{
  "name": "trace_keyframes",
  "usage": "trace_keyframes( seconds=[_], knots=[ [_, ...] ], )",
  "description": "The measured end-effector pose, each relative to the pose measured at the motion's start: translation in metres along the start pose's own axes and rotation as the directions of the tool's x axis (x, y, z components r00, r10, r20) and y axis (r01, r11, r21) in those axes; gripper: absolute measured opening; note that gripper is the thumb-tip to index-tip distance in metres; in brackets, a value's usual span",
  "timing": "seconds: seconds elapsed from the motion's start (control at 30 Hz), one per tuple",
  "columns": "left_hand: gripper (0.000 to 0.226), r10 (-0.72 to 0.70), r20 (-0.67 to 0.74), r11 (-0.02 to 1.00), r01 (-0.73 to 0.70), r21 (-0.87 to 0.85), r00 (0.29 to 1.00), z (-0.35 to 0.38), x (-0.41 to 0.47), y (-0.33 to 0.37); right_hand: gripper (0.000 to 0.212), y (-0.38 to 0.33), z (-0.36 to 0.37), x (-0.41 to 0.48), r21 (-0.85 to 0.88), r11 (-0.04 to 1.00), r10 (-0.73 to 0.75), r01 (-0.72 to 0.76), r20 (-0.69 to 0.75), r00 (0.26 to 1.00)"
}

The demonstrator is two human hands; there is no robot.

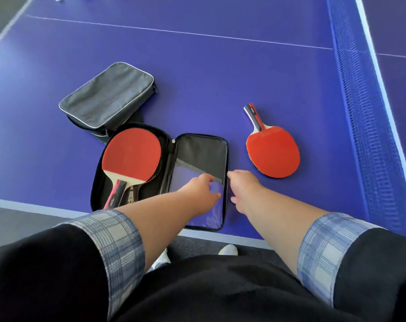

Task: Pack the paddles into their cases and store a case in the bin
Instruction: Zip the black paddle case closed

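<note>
Open case [160,175] holding one paddle [131,154], left hand [202,194] and right hand [242,184] at flap edge, each grip's state unclear

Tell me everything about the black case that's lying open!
The open case is black fabric with a zipper rim, spread flat like a book near the table's front edge. Its left half holds a red paddle, handle toward the person. Its right half has a shiny clear pocket. The left hand rests on that half; the right hand touches its edge.
</note>
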State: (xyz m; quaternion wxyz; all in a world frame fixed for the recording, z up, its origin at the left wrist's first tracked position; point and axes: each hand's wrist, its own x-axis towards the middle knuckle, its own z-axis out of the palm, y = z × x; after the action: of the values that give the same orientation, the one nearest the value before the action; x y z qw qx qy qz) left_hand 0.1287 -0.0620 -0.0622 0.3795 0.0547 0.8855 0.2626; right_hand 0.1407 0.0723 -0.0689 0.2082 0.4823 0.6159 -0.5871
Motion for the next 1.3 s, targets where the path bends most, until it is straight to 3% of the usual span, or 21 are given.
trace_keyframes(
  seconds=[0.13,0.37,0.5,0.6,0.7,0.87,1.0,1.07,1.17,1.3],
  knots=[
    [0.067,-0.04,0.063,0.998,0.037,0.049,0.997,0.006,0.002,-0.007,0.037,-0.002,0.006,0.011,0.117,0.989,0.087,-0.092,0.048,0.995],
    [0.065,-0.018,0.035,0.998,0.02,-0.055,0.999,0.018,0.006,-0.012,0.038,-0.004,0.01,0.014,-0.006,0.998,0.066,-0.066,0.046,0.997],
    [0.076,-0.014,-0.12,0.989,-0.004,-0.145,0.993,0.01,-0.001,-0.006,0.016,-0.009,0.013,0.0,0.011,0.997,-0.075,0.075,0.039,0.996],
    [0.091,0.036,-0.263,0.999,-0.031,0.026,0.964,-0.004,-0.008,0.007,0.018,-0.02,0.016,-0.015,-0.083,0.964,-0.255,0.254,-0.009,0.967],
    [0.076,0.037,-0.22,0.999,-0.04,-0.012,0.975,-0.025,-0.019,0.018,0.02,-0.039,0.027,-0.034,-0.136,0.929,-0.349,0.345,-0.007,0.937],
    [0.04,0.137,-0.062,0.978,-0.145,-0.147,0.989,-0.072,-0.039,0.009,0.016,-0.067,0.058,-0.062,-0.02,0.931,-0.36,0.365,0.13,0.924],
    [0.049,0.166,-0.235,0.98,-0.187,-0.07,0.958,-0.106,-0.052,-0.023,0.02,-0.078,0.098,-0.077,0.049,0.927,-0.373,0.373,0.241,0.896],
    [0.045,0.113,-0.316,0.973,-0.17,-0.158,0.942,-0.124,-0.055,-0.047,0.026,-0.079,0.122,-0.079,0.082,0.916,-0.399,0.392,0.277,0.874],
    [0.036,-0.018,-0.346,0.949,-0.092,-0.3,0.938,-0.147,-0.058,-0.088,0.036,-0.073,0.157,-0.075,-0.122,0.839,-0.481,0.531,0.291,0.827],
    [0.039,-0.166,-0.365,0.941,0.037,-0.335,0.916,-0.169,-0.052,-0.148,0.051,-0.059,0.194,-0.057,-0.561,0.542,-0.523,0.625,0.357,0.774]
  ],
)
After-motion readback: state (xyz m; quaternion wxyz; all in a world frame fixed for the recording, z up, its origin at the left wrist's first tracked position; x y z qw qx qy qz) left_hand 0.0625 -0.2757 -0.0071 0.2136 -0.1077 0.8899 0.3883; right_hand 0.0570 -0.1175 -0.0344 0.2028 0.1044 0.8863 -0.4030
